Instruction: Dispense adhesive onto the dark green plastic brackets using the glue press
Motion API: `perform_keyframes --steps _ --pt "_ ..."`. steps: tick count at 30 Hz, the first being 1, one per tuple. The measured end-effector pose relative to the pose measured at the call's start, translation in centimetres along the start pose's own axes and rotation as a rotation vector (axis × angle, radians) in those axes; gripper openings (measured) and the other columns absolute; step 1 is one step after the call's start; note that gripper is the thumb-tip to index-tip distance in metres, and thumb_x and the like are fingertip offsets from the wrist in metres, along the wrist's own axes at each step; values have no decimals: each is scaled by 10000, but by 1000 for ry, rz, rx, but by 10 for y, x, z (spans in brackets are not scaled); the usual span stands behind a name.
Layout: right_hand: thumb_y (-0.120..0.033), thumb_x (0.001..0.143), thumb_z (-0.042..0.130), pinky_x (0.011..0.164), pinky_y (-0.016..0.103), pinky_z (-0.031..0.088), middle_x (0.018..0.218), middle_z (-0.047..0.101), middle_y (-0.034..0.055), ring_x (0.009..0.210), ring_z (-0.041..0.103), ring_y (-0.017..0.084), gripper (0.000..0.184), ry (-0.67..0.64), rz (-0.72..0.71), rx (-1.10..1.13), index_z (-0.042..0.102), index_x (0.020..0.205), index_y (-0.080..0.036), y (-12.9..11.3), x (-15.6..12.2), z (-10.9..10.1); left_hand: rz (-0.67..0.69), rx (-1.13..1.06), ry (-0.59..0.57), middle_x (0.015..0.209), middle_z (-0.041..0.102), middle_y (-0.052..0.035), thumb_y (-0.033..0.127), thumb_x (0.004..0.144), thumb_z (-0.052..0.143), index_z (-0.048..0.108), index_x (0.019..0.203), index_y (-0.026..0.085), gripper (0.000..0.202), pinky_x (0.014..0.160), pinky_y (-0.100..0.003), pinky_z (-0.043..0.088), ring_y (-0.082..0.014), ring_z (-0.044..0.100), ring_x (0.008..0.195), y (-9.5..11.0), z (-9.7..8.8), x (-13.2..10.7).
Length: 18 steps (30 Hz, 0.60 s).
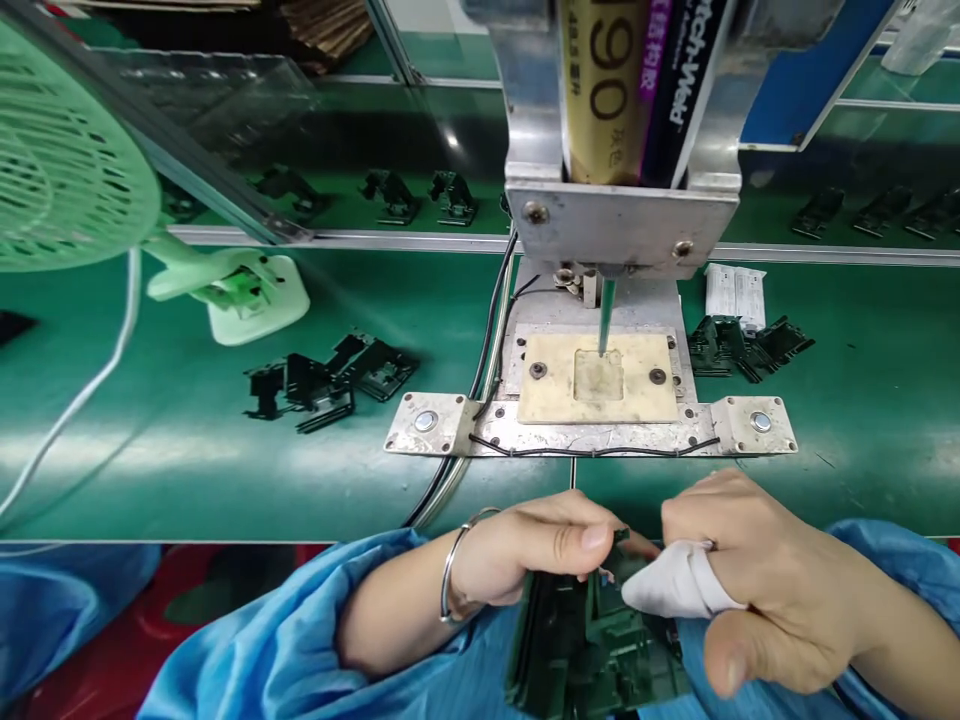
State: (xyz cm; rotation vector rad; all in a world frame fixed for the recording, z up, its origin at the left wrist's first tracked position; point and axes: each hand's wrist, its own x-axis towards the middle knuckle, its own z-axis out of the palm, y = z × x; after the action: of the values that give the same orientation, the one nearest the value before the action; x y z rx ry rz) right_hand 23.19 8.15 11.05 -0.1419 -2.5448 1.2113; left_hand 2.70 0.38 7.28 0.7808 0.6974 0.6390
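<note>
My left hand [536,550], with a bracelet at the wrist, grips a dark molded plastic part [592,650] by its upper edge, thumb on top. The part is held low over my lap, in front of the bench edge. At its right side is my right hand [780,580]. A white cloth-like wrap [679,585] covers its index finger, which points at the part's upper right and seems to touch it. The right thumb stands apart from that finger, and the other fingers curl under, partly hidden. No object shows in the right hand.
Ahead stands a glue dispenser [622,230] with its nozzle over a cream fixture block [540,395]. Dark plastic parts [322,385] lie left, and others [750,350] right beside white labeled pieces [735,293]. A green fan [259,295] and cable stand at left; more parts [454,198] line the back.
</note>
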Motion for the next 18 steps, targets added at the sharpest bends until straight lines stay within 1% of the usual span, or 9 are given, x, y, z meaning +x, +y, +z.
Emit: perform_keyframes --steps 2,4,6,8,11,13,15,16,18 --pt "-552 1052 293 546 286 344 661 492 2 528 453 125 581 6 52 -14 733 935 -191 -1 -15 -2 63 102 -76 921 759 -118 691 812 601 767 1042 146 615 745 -383 555 -295 699 823 10 -1 -3" --pt "-532 1039 383 549 290 395 675 546 12 539 513 143 462 133 111 -48 732 1029 -230 -5 -27 -5 152 166 -80 1066 747 -147 669 859 567 696 1223 171 630 820 -423 575 -335 709 945 14 -1 -5" --pt "-525 997 499 521 291 431 686 592 15 553 563 170 344 335 191 -140 710 1126 -286 -12 -35 -4 328 259 5 1102 727 -152 607 888 580 602 1330 215 591 783 -400 603 -318 721 935 14 0 -6" --pt "-533 917 626 478 298 442 679 616 16 551 583 197 329 510 300 -272 692 1153 -314 -18 -37 3 510 449 131 1156 693 -155 535 897 621 494 1398 261 586 808 -384 610 -297 715 966 10 2 -3" --pt "-439 847 697 466 311 462 658 634 9 513 584 208 367 636 337 -432 651 1172 -275 -17 -30 18 644 718 301 1162 666 -169 552 901 605 421 1403 276 601 822 -405 617 -293 705 984 4 6 6" --pt "-302 851 634 508 307 478 690 664 11 526 608 203 357 617 239 -504 612 1201 -236 -7 -21 23 678 817 384 1111 671 -178 543 893 618 374 1426 263 649 755 -415 632 -306 712 939 2 3 14" --pt "-205 832 560 532 299 459 716 677 17 548 624 198 307 533 186 -560 619 1133 -212 11 -11 15 715 937 443 1139 660 -188 454 836 722 331 1468 260 768 751 -430 634 -342 702 986 3 -8 20" --pt "-185 821 545 531 295 438 703 668 19 544 617 194 243 486 218 -577 634 1045 -207 23 -4 5 739 1035 487 1175 651 -189 417 796 765 317 1488 269 837 763 -444 636 -363 691 1027 4 -16 22" --pt "-180 817 553 541 283 410 658 634 19 544 600 186 83 427 428 -626 624 852 -204 53 14 -31 804 1253 603 1221 647 -172 387 739 800 293 1520 310 934 763 -482 643 -393 681 1055 10 -37 22"
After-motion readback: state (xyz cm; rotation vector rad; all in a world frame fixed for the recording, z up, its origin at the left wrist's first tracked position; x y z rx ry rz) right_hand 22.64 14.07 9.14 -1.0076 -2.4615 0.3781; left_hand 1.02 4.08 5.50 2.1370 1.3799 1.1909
